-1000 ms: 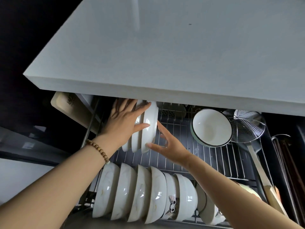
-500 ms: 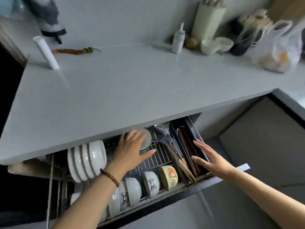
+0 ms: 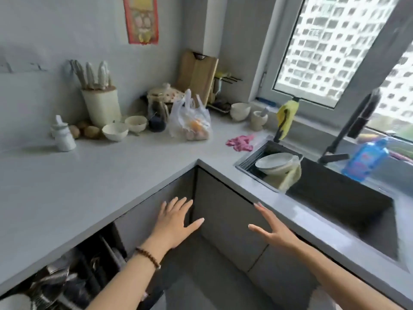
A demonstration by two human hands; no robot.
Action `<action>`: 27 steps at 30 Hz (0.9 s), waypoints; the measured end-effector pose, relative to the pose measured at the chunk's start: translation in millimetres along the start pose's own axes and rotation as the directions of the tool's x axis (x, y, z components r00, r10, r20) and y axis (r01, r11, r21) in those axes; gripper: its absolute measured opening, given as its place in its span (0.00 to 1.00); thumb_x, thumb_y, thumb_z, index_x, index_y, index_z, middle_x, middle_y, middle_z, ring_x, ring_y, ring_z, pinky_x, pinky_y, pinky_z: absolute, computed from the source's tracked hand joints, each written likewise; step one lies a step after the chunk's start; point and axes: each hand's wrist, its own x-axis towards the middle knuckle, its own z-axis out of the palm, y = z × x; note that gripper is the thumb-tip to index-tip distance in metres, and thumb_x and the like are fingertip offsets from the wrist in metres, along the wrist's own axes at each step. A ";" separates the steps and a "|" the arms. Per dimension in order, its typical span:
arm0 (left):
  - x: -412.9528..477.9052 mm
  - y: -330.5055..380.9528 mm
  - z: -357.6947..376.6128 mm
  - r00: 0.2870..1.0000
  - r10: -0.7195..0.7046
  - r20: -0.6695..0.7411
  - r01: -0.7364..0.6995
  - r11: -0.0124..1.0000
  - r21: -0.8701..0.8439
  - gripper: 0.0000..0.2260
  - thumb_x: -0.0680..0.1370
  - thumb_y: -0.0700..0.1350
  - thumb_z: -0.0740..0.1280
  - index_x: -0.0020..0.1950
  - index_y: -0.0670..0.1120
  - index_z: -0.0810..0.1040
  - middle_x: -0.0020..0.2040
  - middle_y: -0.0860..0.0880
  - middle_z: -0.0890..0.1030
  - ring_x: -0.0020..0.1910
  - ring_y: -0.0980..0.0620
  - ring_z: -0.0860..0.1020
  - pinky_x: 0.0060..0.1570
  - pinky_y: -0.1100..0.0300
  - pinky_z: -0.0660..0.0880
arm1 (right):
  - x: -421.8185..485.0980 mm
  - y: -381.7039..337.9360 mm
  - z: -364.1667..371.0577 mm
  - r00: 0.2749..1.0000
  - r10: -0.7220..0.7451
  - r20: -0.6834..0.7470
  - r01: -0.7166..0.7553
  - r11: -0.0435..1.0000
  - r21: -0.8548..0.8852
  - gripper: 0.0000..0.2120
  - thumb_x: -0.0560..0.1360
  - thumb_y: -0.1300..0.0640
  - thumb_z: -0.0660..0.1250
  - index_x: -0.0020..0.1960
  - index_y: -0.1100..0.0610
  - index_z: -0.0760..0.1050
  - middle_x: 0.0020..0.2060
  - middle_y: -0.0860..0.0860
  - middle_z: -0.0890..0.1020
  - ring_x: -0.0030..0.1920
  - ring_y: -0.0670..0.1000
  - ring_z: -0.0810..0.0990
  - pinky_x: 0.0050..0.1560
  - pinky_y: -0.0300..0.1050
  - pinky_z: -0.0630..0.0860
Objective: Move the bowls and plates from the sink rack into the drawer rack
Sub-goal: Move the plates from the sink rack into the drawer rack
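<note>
no readable text anywhere. red wall poster and blue bottle label by the sink both have print, but too blurred to make out.

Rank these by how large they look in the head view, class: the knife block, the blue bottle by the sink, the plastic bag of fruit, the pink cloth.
1. knife block and plastic bag of fruit: look alike, no ranking
2. blue bottle, nearer the camera and blurred, so unsure
3. pink cloth, smallest

White plates stacked in sink rack
</note>
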 end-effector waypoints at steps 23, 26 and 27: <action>456.5 211.8 142.5 0.847 0.418 0.328 -0.431 0.902 -0.036 0.29 0.78 0.63 0.52 0.75 0.48 0.60 0.74 0.50 0.63 0.74 0.52 0.59 0.74 0.53 0.55 | 231.3 221.5 -171.0 0.932 0.350 -0.091 -0.360 0.918 -0.164 0.37 0.76 0.41 0.64 0.78 0.45 0.49 0.78 0.43 0.50 0.78 0.48 0.51 0.76 0.46 0.55; 488.3 224.8 159.9 0.822 0.424 0.380 -0.399 0.905 -0.146 0.27 0.79 0.60 0.53 0.74 0.47 0.61 0.75 0.49 0.63 0.74 0.51 0.61 0.73 0.54 0.57 | 261.4 231.9 -174.9 0.938 0.328 -0.109 -0.344 0.918 -0.198 0.37 0.76 0.41 0.64 0.78 0.45 0.49 0.78 0.43 0.50 0.78 0.48 0.51 0.76 0.44 0.53; 495.8 228.7 164.5 0.813 0.422 0.402 -0.380 0.907 -0.183 0.26 0.80 0.59 0.53 0.74 0.47 0.61 0.75 0.49 0.63 0.74 0.50 0.61 0.73 0.54 0.58 | 269.4 234.6 -175.9 0.941 0.318 -0.116 -0.337 0.916 -0.217 0.37 0.76 0.41 0.64 0.78 0.44 0.49 0.78 0.43 0.50 0.78 0.47 0.51 0.76 0.43 0.52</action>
